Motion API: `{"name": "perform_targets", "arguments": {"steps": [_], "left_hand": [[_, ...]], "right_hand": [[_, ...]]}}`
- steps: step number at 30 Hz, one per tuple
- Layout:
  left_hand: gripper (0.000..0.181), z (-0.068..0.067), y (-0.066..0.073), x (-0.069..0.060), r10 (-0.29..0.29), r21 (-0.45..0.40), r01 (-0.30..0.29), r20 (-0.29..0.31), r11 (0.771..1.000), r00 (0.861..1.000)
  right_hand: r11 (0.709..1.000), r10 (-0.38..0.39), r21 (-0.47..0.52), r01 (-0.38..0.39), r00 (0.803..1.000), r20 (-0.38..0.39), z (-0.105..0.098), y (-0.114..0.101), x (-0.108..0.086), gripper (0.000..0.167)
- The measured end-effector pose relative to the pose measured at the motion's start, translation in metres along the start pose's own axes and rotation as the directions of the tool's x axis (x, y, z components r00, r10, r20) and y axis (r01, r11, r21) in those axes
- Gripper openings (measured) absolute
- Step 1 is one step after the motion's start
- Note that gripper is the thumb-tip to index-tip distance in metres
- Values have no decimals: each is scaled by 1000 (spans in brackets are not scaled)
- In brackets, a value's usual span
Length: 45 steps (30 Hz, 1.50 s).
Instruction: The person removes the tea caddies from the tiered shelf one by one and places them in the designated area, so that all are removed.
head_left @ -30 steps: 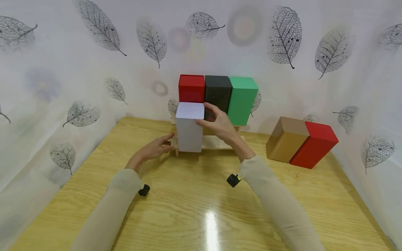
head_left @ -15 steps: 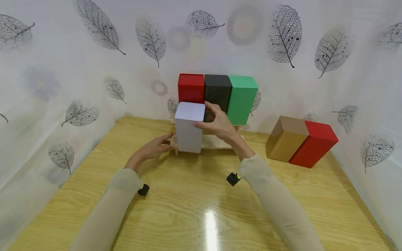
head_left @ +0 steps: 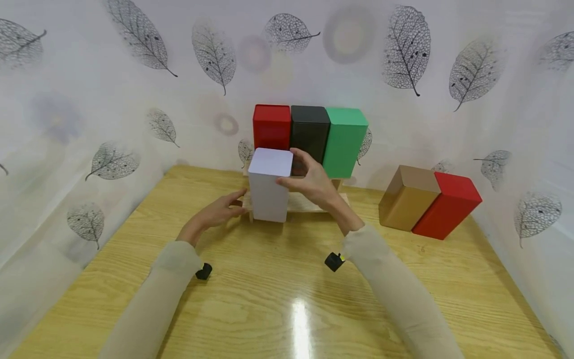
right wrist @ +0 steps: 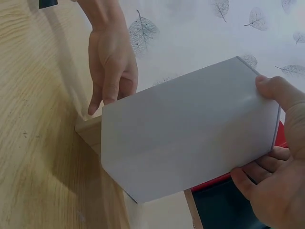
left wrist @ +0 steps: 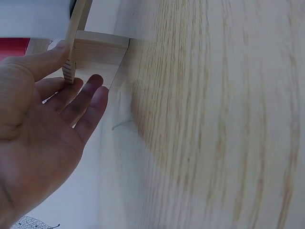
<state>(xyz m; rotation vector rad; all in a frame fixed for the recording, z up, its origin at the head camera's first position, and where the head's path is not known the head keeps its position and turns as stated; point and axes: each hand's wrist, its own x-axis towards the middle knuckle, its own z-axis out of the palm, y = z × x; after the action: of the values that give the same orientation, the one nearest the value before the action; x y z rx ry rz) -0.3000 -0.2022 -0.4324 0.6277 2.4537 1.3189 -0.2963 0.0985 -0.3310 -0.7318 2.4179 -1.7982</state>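
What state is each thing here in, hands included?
Rack: standing on table
Left red box: on rack, partly hidden
Black box: on rack, partly hidden
Green box: standing on rack
White box: gripped, in front of left red box
Gold box: standing on table
Right red box: standing beside gold box
Right hand: gripping white box
Left hand: at rack's left end, grip unclear

White box (head_left: 268,192), approx. upright, frt. of wdn. stand (head_left: 309,203)

sleeves (head_left: 396,284): long, plain beige, right one's creased tbh
left gadget (head_left: 204,271): lil black boxy thing just beside its sleeve
right gadget (head_left: 334,262): same deal, plus a yellow bit (head_left: 343,257)
left hand (head_left: 218,211), right hand (head_left: 316,183): bare, past the sleeves
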Motion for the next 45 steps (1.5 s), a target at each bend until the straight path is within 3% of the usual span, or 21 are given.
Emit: {"name": "perform_targets", "arguments": {"steps": [6,13,21,28,35,45], "left_hand": [[67,-1,-1,-1,17,30,-17,2,999,1000],[68,-2,0,-1,19,36,-19,-4,999,1000],[68,-2,1,1,30,28,-30,3,999,1000],[68,-1,-2,1,48,49,-48,4,998,999],[67,-1,-2,2,44,51,-44,0,998,999],[67,-1,-3,2,39,58,-39,-1,998,999]], "right_hand": [[999,-10,32,11,1000,-14,-10,0,-15,88],[998,-68,10,67,998,7,-36,-4,-43,85],[999,-23,-35,24,1000,17,-73,-1,-82,84],[995,-23,-96,20,999,-33,-104,2,-114,79],[993,39,-109,-49,995,-93,-128,2,-140,81],[982,-19,-190,-7,991,-136,-153,11,-165,81]]}}
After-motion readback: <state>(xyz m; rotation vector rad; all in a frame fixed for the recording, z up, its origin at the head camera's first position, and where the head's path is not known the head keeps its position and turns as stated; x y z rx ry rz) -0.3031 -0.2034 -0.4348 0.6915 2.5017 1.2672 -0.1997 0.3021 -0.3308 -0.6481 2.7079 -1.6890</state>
